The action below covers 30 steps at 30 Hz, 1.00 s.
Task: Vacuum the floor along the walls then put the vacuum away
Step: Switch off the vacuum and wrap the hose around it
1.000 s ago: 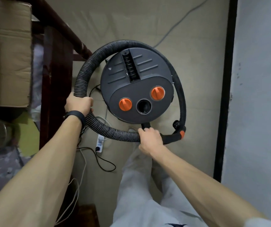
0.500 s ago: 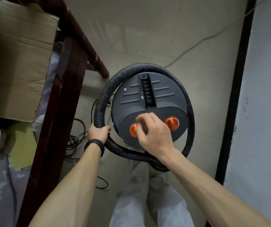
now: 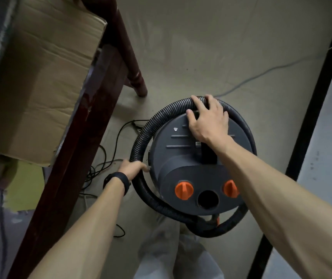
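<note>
Black hose (image 3: pixel 141 137) rings the grey vacuum (image 3: pixel 178 170), left hand (image 3: pixel 131 168) gripping it, right hand (image 3: pixel 208 120) spread flat over its far loop

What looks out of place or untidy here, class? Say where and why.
Loose black cables lie tangled on the floor between the vacuum and the dark wooden frame, where they could snag. The hose is coiled neatly round the vacuum.
</note>
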{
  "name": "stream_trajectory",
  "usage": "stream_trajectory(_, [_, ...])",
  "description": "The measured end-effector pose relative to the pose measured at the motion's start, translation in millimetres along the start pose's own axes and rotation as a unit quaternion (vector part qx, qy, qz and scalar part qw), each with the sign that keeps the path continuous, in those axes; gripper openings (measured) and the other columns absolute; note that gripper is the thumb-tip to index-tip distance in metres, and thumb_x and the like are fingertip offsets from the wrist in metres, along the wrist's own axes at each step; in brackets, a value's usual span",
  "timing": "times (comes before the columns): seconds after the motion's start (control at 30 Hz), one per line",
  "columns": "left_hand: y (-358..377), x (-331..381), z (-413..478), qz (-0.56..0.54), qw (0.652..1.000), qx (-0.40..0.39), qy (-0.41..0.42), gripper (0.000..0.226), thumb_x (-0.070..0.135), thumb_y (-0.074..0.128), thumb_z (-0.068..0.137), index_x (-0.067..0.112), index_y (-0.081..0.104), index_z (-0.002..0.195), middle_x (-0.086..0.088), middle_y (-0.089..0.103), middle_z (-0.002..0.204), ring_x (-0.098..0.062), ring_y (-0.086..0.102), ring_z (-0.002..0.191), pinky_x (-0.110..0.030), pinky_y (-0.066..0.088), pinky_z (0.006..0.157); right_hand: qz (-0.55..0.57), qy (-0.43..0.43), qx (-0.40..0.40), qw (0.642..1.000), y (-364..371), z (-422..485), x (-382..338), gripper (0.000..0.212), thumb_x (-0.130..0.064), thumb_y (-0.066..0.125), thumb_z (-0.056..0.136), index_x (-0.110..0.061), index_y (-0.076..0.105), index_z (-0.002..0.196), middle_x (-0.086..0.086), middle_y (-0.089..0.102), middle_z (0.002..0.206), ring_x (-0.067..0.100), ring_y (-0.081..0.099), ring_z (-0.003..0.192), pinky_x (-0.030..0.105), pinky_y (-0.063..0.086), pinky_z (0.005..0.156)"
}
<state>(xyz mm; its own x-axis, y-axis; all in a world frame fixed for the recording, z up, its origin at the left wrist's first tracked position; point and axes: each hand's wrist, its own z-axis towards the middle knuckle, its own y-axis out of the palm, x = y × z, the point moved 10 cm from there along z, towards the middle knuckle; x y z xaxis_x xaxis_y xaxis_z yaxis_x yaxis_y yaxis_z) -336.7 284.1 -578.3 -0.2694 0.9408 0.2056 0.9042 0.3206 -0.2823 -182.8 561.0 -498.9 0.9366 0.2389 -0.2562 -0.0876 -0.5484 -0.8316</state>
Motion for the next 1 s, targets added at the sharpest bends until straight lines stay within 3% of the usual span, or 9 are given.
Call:
stream_trajectory(0.07, [0.1,50.6,-8.4,-0.086,0.993,-0.001,0.079,0.063,0.018,0.074,0.059,0.012,0.054,0.119,-0.011,0.064,0.102,-0.024,0.062,0.089,-0.035,0.051,0.071,-0.019,-0.025,0.05,0.998,-4.7,-2.5,-7.4,0.051,-0.048,0.044,0.104,-0.038,0.044,0.154,0.011,0.034,0.163,0.033,0.027,0.15,0.049,0.026,0.121])
stream_trajectory(0.13, [8.3,119.5,-17.9,-0.122,0.974,-0.006,0.193,0.063,0.028,0.076,0.06,0.021,0.057,0.12,-0.006,0.065,0.108,-0.019,0.063,0.097,-0.027,0.052,0.081,-0.05,-0.052,0.076,0.994,-9.8,-4.6,-14.5,0.049,-0.044,0.048,0.103,-0.035,0.05,0.151,0.011,0.045,0.154,0.034,0.037,0.141,0.045,0.033,0.114])
stream_trajectory(0.2, [30.4,177.9,-28.7,-0.043,0.961,-0.022,0.271,0.061,0.046,0.078,0.074,0.027,0.055,0.127,0.002,0.062,0.114,-0.013,0.061,0.107,-0.018,0.048,0.086,-0.079,-0.075,0.081,0.991,-12.4,-5.9,-22.5,0.049,-0.042,0.049,0.102,-0.033,0.053,0.15,0.009,0.053,0.148,0.034,0.044,0.134,0.044,0.035,0.108])
stream_trajectory(0.27, [55.4,208.8,-27.1,0.106,0.944,0.003,0.312,0.055,0.056,0.064,0.086,0.03,0.052,0.133,-0.003,0.06,0.125,-0.019,0.056,0.118,-0.027,0.043,0.099,-0.094,-0.08,0.074,0.99,-10.7,-5.7,-24.2,0.05,-0.039,0.047,0.103,-0.028,0.052,0.152,0.008,0.054,0.149,0.035,0.047,0.133,0.045,0.034,0.11])
stream_trajectory(0.33, [71.5,212.6,-18.3,0.228,0.922,0.047,0.309,0.047,0.057,0.053,0.093,0.037,0.051,0.135,-0.008,0.057,0.132,-0.027,0.05,0.125,-0.04,0.037,0.107,-0.099,-0.066,0.043,0.992,-4.2,-1.8,-18.8,0.053,-0.037,0.041,0.104,-0.024,0.046,0.156,0.005,0.047,0.158,0.031,0.042,0.143,0.045,0.028,0.118])
stream_trajectory(0.4, [69.5,204.6,-7.2,0.248,0.924,0.077,0.28,0.041,0.057,0.048,0.094,0.044,0.051,0.133,-0.007,0.055,0.133,-0.03,0.048,0.127,-0.047,0.035,0.108,-0.098,-0.059,-0.005,0.993,7.8,2.8,-14.6,0.056,-0.037,0.034,0.106,-0.021,0.039,0.159,0.001,0.036,0.166,0.027,0.031,0.152,0.048,0.019,0.124])
stream_trajectory(0.53, [68.6,204.7,8.6,0.207,0.934,0.046,0.288,0.041,0.057,0.056,0.091,0.042,0.056,0.129,-0.009,0.06,0.129,-0.029,0.053,0.122,-0.038,0.04,0.105,-0.069,-0.069,-0.065,0.993,19.0,9.5,-11.9,0.06,-0.039,0.032,0.106,-0.018,0.031,0.162,0.002,0.024,0.171,0.025,0.018,0.158,0.047,0.014,0.126])
stream_trajectory(0.8, [65.4,175.3,8.3,0.2,0.938,0.088,0.271,0.043,0.068,0.047,0.088,0.053,0.05,0.129,-0.008,0.059,0.128,-0.031,0.053,0.122,-0.041,0.039,0.106,-0.025,-0.104,-0.083,0.991,22.0,16.0,-10.6,0.055,-0.032,0.04,0.104,-0.02,0.04,0.159,0.001,0.031,0.169,0.025,0.018,0.158,0.049,0.016,0.126])
stream_trajectory(1.0, [76.9,119.0,-5.8,0.182,0.95,0.116,0.227,0.043,0.064,0.039,0.094,0.053,0.042,0.135,-0.009,0.049,0.137,-0.036,0.044,0.127,-0.048,0.032,0.11,-0.028,-0.165,-0.075,0.983,29.6,-11.8,-13.6,0.047,-0.024,0.049,0.101,-0.012,0.055,0.146,0.008,0.048,0.158,0.034,0.032,0.152,0.054,0.029,0.12])
